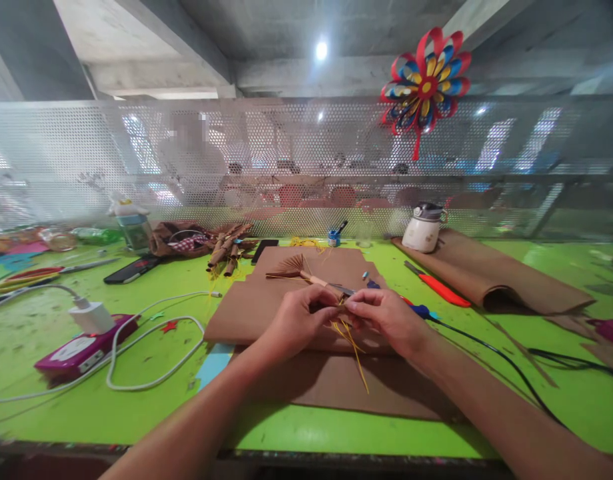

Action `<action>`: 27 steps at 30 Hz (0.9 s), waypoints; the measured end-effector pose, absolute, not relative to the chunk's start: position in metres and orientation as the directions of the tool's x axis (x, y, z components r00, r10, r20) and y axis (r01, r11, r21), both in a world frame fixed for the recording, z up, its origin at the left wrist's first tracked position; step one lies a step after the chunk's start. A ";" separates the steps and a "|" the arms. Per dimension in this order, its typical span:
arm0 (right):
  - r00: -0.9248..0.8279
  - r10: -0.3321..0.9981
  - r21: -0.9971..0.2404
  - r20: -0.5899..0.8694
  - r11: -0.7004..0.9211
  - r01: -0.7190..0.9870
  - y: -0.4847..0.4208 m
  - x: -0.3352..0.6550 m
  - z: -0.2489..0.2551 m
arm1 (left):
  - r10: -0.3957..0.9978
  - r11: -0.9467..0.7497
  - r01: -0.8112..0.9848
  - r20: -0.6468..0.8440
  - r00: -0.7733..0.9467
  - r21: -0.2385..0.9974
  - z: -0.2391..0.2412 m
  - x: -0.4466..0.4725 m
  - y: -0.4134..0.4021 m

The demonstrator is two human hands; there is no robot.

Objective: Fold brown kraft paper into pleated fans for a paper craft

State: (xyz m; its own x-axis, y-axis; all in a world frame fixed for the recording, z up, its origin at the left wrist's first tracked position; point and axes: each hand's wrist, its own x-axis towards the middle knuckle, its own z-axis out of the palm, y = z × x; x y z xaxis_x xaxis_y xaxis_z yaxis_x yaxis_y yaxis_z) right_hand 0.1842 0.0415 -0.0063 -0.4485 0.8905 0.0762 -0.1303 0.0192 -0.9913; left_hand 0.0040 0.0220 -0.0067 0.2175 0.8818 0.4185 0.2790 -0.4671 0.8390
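My left hand (299,319) and my right hand (384,317) meet over a stack of brown paper sheets (266,313) in the middle of the green table (136,400). Both hands pinch a small folded brown paper piece (338,308) bound with thin yellow strands (354,347) that trail down toward me. Just behind the hands lies a finished brown pleated paper fan (294,267) with a rolled handle, and scissors (344,289) rest beside it.
A pink device with a white charger and cable (86,340) sits at left. A phone (131,270), rolled brown fans (229,250), a white kettle (424,227), a red-handled cutter (439,287) and folded brown paper (496,277) lie further back. A colourful pinwheel (426,83) hangs on the mesh screen.
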 end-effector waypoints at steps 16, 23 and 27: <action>-0.348 0.918 -0.968 0.193 0.236 0.085 0.038 0.182 0.002 | 0.881 -0.473 0.416 0.413 0.230 0.777 -0.007 0.000 0.022; -0.350 0.911 -0.938 0.218 0.295 0.184 0.036 0.184 0.004 | 0.889 -0.457 0.458 0.372 0.269 0.762 -0.004 0.000 0.020; -0.357 0.913 -0.941 0.197 0.278 0.191 0.038 0.185 0.004 | 0.888 -0.459 0.573 0.327 0.324 0.679 0.001 -0.001 0.018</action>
State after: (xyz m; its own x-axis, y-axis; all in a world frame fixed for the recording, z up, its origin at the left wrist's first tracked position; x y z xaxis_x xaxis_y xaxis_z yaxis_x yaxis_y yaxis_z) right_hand 0.1847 0.0376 0.0035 -0.3574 0.9130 0.1968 0.1910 0.2778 -0.9415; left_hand -0.0008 0.0176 0.0012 0.3241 0.8879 0.3266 0.5725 -0.4589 0.6794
